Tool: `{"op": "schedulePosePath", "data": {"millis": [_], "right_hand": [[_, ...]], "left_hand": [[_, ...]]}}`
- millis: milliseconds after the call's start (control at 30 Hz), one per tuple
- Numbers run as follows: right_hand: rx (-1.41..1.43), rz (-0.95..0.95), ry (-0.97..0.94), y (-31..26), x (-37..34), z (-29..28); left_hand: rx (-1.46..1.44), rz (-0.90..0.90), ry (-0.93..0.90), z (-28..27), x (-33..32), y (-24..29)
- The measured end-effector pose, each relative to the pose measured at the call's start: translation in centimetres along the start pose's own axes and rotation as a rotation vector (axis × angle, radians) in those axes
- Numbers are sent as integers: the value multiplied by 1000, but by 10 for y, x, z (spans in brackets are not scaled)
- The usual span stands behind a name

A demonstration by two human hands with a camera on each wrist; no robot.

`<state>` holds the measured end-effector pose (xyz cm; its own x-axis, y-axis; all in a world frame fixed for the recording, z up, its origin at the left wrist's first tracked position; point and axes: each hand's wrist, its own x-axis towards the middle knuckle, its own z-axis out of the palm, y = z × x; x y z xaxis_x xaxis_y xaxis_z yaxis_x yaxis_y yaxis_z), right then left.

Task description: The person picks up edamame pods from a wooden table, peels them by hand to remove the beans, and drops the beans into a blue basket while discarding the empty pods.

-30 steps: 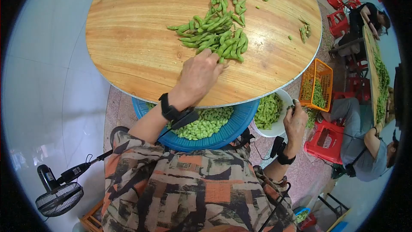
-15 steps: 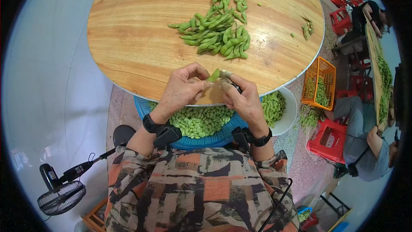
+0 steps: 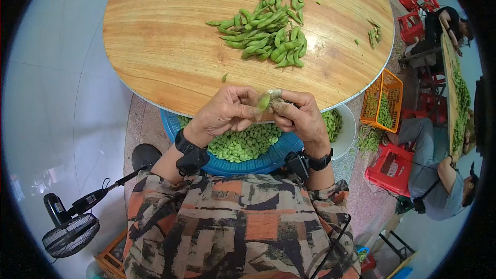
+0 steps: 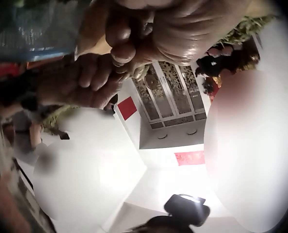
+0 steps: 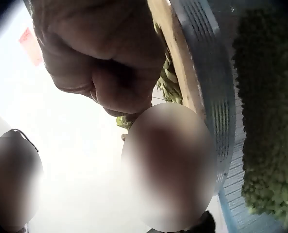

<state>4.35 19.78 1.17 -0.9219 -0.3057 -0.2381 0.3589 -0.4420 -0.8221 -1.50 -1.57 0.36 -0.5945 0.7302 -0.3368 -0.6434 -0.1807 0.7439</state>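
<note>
A green pod [image 3: 264,102] is held between both hands at the near edge of the round wooden table [image 3: 165,62]. My left hand [image 3: 227,112] pinches its left side, and my right hand [image 3: 301,116] grips it from the right, with a pale wrap on one finger. Under the hands, a blue basket [image 3: 232,168] holds many shelled green beans [image 3: 243,146]. A pile of pods [image 3: 263,33] lies on the table beyond the hands. In the right wrist view, curled fingers of my right hand [image 5: 100,58] hide most of the pod.
A white bucket [image 3: 349,132] of pods stands right of the basket. Farther right are an orange crate [image 3: 395,93], a red stool [image 3: 385,168] and seated people at another table [image 3: 449,82]. A black fan [image 3: 71,235] stands lower left. One small pod [image 3: 225,77] lies near the left hand.
My left hand has come back from the pile with a pod, and my right hand has moved from above the bucket to meet it. A small pod now lies separately on the table.
</note>
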Motion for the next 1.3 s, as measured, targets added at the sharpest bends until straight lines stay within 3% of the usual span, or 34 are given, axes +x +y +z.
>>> {"op": "schedulePosePath", "data": {"millis": [67, 133, 200, 267, 367, 500, 567, 633, 667, 700, 733, 800, 967, 1300], "right_hand": [[48, 8, 21, -1, 0, 1], [95, 17, 47, -3, -2, 3], [-116, -18, 133, -2, -4, 7], [-267, -98, 198, 4, -7, 14], [-524, -249, 296, 12, -4, 16], [-726, -373, 371, 16, -2, 20], [-649, -317, 354, 19, -2, 20], [-571, -262, 337, 20, -1, 22], [-768, -398, 377, 18, -1, 26], [-963, -536, 415, 19, 0, 30], [-962, -534, 414, 23, 2, 36], [-1147, -779, 579, 35, 7, 47], [-1130, -774, 551, 36, 7, 48], [-1011, -769, 500, 29, 3, 46]], "left_hand": [[-212, -1, -76, 3, 2, -6], [-162, 57, -48, 8, 4, -12], [-114, 115, -20, 15, 6, -14], [478, 219, 233, 26, 5, -10], [681, 341, 281, 27, 8, -16], [897, 280, 257, 18, 5, 2], [490, 23, 65, 3, 4, 6], [359, -24, 39, -4, 4, 4], [230, -68, 7, -5, 4, 4], [230, -68, 10, -1, 5, 4], [124, -46, 62, 7, 5, 4], [15, -22, 115, 12, 6, -2], [-232, 145, 167, 23, 5, -19], [-261, 205, 174, 22, 4, -28]]}}
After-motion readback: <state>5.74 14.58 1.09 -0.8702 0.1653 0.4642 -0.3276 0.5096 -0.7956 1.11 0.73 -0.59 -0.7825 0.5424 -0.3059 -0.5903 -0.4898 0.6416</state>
